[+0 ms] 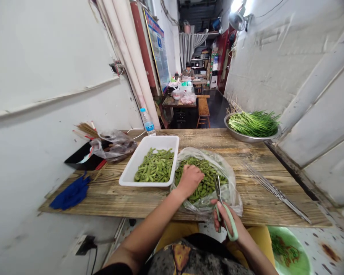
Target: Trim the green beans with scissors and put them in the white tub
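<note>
My left hand (191,179) reaches over the edamame pods (202,187) in a clear plastic bag (231,179). Its fingers are curled down among the pods, and what they pinch, if anything, is hidden. Wrapped round the pale green handles of a pair of scissors (232,225) is my right hand (227,217), at the bag's near right edge. The scissor blades point up over the pods and stand a little apart. Left of the bag, a white plastic tray (126,173) holds more edamame pods (156,166).
Metal skewers (278,193) lie at right, below a steel bowl (246,138) of green stalks (255,124). A water bottle (148,123), a black box (81,158) and a blue cloth (70,194) are at left. A green basin (296,250) stands on the floor. Another person (188,71) sits far back.
</note>
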Tool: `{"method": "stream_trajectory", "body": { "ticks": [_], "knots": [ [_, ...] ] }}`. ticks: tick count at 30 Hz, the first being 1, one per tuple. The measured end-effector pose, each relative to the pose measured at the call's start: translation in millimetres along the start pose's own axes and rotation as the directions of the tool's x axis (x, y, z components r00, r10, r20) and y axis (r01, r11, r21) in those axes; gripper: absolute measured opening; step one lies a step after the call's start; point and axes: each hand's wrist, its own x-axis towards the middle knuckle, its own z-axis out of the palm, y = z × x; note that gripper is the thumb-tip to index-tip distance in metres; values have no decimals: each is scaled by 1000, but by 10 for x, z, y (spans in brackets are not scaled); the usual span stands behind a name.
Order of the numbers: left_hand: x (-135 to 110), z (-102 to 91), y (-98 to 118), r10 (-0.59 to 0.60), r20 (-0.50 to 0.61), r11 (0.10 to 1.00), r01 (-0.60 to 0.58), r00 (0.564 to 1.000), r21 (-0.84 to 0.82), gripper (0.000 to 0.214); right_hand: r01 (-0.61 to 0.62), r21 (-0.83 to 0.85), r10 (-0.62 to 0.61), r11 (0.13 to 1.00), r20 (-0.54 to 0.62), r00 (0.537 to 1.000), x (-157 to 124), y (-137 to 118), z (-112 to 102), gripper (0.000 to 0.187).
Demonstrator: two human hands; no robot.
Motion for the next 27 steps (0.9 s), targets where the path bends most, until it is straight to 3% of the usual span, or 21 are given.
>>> {"method": "stream_trajectory", "body": {
  "ticks": [5,8,11,14,17,20,27],
  "knots": [
    [89,200,187,68,147,996,-76,987,51,19,33,35,-31,999,-43,999,-16,14,-51,50],
    [107,276,250,39,205,992,-62,978,110,18,35,40,-34,999,-31,999,-2,31,-47,48],
    [64,289,260,-32,202,995,13,979,94,18,40,32,-39,999,-23,999,5,38,-52,47],
    [-29,229,209,-119,118,989,128,986,-78,14,33,15,-33,999,-25,999,10,41,-69,47],
    [-120,140,141,-287,111,877,308,951,-370,20,32,-65,-33,997,-7,999,22,58,-73,43],
    [-179,47,97,-354,266,680,442,897,-585,30,29,-164,-25,986,28,999,52,92,-52,43],
    [-249,-98,54,-326,355,474,477,876,-740,28,37,-204,-18,978,92,996,115,121,-36,45]
  ]
}}
